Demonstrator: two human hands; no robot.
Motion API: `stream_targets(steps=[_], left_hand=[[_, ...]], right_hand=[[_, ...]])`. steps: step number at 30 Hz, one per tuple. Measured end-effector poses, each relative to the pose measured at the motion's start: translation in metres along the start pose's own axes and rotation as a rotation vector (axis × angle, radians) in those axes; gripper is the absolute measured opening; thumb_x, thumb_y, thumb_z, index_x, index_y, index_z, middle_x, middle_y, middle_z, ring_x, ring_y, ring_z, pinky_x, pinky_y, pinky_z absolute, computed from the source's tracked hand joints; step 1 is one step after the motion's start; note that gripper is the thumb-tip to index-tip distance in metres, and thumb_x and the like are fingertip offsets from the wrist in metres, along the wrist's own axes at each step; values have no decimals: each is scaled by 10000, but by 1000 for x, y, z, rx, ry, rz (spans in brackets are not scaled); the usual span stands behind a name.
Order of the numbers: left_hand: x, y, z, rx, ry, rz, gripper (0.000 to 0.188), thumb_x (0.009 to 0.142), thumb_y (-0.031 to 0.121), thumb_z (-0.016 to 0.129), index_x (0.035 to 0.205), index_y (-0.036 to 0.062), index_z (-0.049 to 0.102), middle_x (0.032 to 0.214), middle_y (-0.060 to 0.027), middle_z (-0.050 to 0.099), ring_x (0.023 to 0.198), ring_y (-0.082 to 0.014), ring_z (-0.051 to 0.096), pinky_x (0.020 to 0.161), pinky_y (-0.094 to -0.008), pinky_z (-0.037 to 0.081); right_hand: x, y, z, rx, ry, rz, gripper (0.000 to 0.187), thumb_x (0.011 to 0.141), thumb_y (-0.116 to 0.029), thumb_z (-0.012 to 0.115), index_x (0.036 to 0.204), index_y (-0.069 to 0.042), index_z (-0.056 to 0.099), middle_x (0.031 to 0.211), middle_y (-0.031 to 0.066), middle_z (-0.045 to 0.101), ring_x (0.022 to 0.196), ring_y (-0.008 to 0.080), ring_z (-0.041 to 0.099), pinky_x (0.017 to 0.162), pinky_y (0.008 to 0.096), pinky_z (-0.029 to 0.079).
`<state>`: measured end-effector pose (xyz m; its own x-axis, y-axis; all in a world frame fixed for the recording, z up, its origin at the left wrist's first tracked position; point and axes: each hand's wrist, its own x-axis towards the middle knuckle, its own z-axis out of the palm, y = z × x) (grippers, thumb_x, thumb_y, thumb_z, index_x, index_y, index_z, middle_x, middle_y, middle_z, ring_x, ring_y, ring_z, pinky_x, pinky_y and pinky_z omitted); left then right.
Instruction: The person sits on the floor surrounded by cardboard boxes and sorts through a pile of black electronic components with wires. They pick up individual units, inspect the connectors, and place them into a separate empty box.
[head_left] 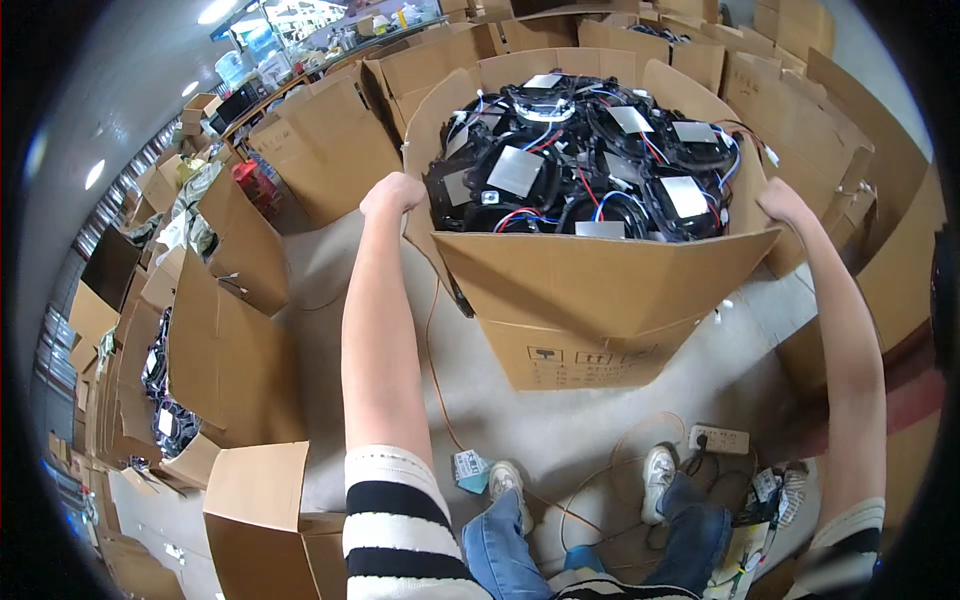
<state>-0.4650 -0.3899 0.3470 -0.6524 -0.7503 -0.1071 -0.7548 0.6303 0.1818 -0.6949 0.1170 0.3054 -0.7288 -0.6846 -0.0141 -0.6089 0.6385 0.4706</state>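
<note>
Two hands, head view: both reach forward to the large cardboard carton (590, 285), one at each side of its open top.
Left grip: the left hand (393, 192) is curled onto the carton's left flap; the fingertips are hard to make out.
Right grip: the right hand (783, 203) is closed on the carton's upper right edge, near the front corner; some fingers are hidden.
Carton's place: ahead of the person, standing on the grey floor (560, 430) between the outstretched arms.
Carton's fill: black wired assemblies (545, 165), with silver rectangular plates and red, blue and white leads, are heaped nearly to the upper edges.
Done and left: the filling looks finished or close to it; the top is uncovered, the flaps standing up, so closing appears not yet done.
Carton's direction: upright, its opening facing up, the side with printed handling marks turned toward the person.
Long axis: the opening looks broader from left to right, but fisheye bending and the steep angle leave the true long axis uncertain.
Left-hand row: another carton (235, 360) holds similar black units; a smaller open carton (255, 485) stands just in front of it.
Near the feet: a white power strip (719, 439) with a black plug lies beside the right shoe (657, 484).
</note>
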Motion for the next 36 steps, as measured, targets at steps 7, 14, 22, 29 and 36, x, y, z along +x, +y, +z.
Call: stream_targets(steps=[7,14,22,29,36], left_hand=[[-46,9,7,89,105,85,288,685,183,433,862,50,615,957,-151,576,927,-281,539,771,-344,425],[-57,-30,30,182,167,151,373,696,259,410,883,-16,579,897,-215,566,889,-332,538,772,-368,415],[0,-39,0,106,52,123,302,686,206,432,679,-66,564,645,-191,564,544,-283,550,504,-361,411],[-76,-25,21,185,207,1,318,726,242,409,881,37,596,908,-139,591,889,-282,550,762,-362,415],[-166,-54,19,139,234,16,412,787,372,351,900,58,591,940,-143,580,914,-290,537,774,-372,412]], right_hand=[[-14,-23,-45,1001,-145,620,171,653,-70,402,628,29,539,465,129,484,316,193,442,276,318,321],[7,-15,-45,883,-172,750,130,659,-168,482,615,-46,470,502,60,429,353,143,385,307,299,293],[37,-17,-65,703,-252,649,244,674,-238,479,718,-2,523,614,132,515,516,250,489,452,384,383],[-9,-19,-31,521,28,341,407,726,-308,395,850,43,561,870,244,557,845,327,546,758,345,411],[-100,-36,-16,666,93,542,416,748,-364,374,962,-53,547,1030,199,516,990,336,472,848,363,369]])
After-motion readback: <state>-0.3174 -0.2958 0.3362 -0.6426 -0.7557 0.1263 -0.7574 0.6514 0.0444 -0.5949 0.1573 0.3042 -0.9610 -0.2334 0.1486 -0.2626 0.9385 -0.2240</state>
